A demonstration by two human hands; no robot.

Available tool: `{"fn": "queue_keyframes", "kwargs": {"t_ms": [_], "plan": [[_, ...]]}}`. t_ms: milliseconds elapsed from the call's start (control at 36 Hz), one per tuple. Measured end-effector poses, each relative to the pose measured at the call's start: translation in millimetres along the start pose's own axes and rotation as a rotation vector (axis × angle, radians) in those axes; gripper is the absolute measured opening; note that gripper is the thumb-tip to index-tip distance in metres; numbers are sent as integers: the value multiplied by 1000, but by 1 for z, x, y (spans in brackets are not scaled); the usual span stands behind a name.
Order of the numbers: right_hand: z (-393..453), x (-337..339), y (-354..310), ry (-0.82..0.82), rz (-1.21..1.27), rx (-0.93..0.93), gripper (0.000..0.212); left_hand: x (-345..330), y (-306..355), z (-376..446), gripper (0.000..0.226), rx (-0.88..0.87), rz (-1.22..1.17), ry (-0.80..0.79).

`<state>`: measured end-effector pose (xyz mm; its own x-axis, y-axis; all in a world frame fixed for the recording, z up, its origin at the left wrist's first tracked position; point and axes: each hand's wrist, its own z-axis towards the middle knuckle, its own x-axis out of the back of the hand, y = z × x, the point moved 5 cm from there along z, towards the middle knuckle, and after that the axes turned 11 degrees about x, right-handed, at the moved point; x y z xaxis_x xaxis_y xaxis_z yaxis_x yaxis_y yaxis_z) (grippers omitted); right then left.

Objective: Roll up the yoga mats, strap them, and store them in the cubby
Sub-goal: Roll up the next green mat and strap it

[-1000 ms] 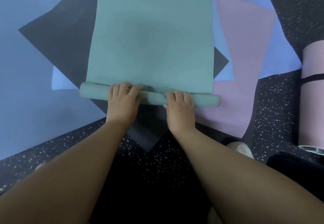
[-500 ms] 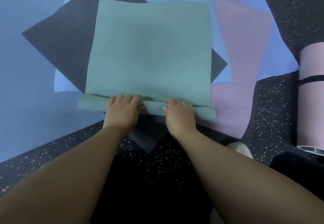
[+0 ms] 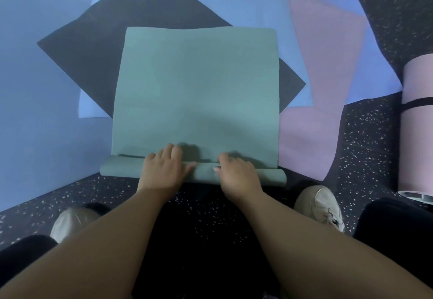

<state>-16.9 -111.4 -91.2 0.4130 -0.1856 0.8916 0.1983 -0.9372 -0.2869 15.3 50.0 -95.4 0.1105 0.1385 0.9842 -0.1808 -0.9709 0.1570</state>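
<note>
A sage-green yoga mat [image 3: 196,88] lies flat on top of a pile of spread mats, its near end wound into a thin roll [image 3: 119,166] that rests on the speckled floor. My left hand [image 3: 164,170] grips the roll left of its middle, fingers curled over the top and thumb pointing right. My right hand [image 3: 236,174] grips the roll just to the right in the same way. The mat's far edge shows in full. No strap is on this mat, and no cubby is in view.
Under the green mat lie a black mat [image 3: 105,41], blue mats [image 3: 35,88], a flat pink mat [image 3: 328,69] and a lavender one [image 3: 372,74]. A rolled pink mat [image 3: 417,134] with a black strap lies at the right. My shoes [image 3: 318,205] stand close to the roll.
The green mat has slid toward me with both hands on the roll; the roll now lies off the black mat's corner, on the floor. The mat's far edge has come into view.
</note>
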Motion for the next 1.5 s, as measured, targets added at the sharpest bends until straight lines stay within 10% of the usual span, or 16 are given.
{"fn": "queue_keyframes", "kwargs": {"t_ms": [556, 750, 1111, 1500], "plan": [[-27, -6, -14, 652, -221, -16, 10, 0, -3, 2, 79, 34, -12, -34], [-46, -29, -14, 629, -140, -3, 40, 1, -5, 26, 69, 167, 5, -227], [-49, -42, -15, 291, -4, -78, 70, 10, -2, 29, 79, 173, -53, -96], [-21, -30, -12, 290, 1, -127, 77, 16, 6, 36, 48, 284, -182, 91]]}}
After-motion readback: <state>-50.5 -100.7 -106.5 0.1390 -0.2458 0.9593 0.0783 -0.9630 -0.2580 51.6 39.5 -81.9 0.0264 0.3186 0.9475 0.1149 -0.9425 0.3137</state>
